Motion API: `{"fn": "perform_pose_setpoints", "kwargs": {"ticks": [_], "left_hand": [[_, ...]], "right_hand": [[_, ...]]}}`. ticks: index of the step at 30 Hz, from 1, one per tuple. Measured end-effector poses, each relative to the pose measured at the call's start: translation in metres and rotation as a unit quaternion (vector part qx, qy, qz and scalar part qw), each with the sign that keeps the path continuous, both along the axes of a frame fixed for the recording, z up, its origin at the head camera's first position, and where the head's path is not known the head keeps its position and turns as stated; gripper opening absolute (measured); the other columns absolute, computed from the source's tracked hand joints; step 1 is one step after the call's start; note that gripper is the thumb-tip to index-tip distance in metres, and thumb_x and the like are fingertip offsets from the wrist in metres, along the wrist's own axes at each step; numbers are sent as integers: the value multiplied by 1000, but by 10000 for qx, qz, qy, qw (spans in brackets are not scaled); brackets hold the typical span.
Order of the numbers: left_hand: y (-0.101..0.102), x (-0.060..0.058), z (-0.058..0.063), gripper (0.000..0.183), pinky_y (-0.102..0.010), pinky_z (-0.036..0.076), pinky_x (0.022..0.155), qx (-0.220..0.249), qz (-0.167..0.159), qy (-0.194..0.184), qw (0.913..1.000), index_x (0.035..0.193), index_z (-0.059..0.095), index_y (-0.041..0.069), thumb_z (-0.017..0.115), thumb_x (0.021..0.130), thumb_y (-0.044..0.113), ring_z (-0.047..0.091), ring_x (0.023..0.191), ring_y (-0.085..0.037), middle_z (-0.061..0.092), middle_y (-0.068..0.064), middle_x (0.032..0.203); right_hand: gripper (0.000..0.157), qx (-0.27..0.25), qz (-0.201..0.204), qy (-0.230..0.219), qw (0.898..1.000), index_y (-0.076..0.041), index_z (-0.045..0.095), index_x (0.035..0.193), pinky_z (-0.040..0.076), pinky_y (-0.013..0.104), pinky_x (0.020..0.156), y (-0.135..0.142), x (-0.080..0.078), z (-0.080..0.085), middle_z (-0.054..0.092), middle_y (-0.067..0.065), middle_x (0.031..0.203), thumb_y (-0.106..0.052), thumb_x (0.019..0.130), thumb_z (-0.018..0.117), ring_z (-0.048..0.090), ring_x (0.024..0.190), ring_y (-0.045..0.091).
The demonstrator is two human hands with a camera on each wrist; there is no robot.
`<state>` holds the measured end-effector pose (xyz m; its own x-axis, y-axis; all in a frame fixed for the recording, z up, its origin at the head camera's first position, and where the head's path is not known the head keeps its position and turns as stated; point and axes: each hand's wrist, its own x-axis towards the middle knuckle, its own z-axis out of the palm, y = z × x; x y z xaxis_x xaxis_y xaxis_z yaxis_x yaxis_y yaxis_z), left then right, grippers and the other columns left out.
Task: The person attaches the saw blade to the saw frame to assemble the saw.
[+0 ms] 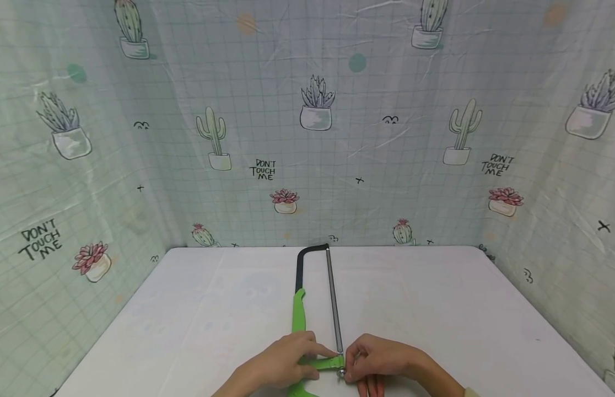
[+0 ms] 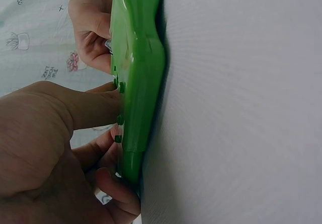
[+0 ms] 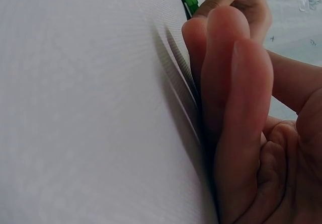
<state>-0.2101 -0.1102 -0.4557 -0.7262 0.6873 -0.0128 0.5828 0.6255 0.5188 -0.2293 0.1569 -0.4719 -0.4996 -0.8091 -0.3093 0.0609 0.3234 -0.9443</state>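
A hacksaw (image 1: pixel 298 315) with a green handle section and black front frame lies on the white table, its far end pointing away from me. Its grey blade (image 1: pixel 333 300) runs along the right side. My left hand (image 1: pixel 287 359) grips the green near part, the index finger reaching to the blade's near end; in the left wrist view the thumb lies against the green body (image 2: pixel 143 73). A small metal wing nut (image 1: pixel 341 373) sits at that corner. My right hand (image 1: pixel 379 357) pinches at it with thumb and index finger, its other fingers (image 3: pixel 246 98) extended down by the table.
The white table (image 1: pixel 436 309) spreads out around the saw on both sides. Behind it and at left and right hangs a pale gridded curtain (image 1: pixel 357 143) printed with cacti and lettering, meeting the table's far edge close to the saw's tip.
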Motion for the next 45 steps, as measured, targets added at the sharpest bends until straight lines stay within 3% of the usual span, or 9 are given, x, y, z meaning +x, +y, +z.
{"fn": "perform_pose_setpoints", "kwargs": {"ticks": [29, 45], "left_hand": [[-2, -1, -1, 41, -14, 41, 68, 20, -26, -15, 10000, 130, 73, 36, 77, 90, 25, 44, 78, 3, 54, 19, 88], [-1, -1, -3, 41, -15, 41, 69, -30, 19, -63, 10000, 130, 72, 38, 77, 90, 26, 44, 79, 3, 54, 19, 88]], "right_hand": [[7, -15, -100, 6, 9999, -13, 71, 89, 46, 14, 45, 0, -1, -2, 69, -7, 65, -17, 94, 69, 58, 48, -3], [27, 309, -559, 224, 9977, -6, 74, 87, 46, 16, 44, -3, 3, -1, 66, -5, 60, -30, 97, 66, 55, 44, 0]]}}
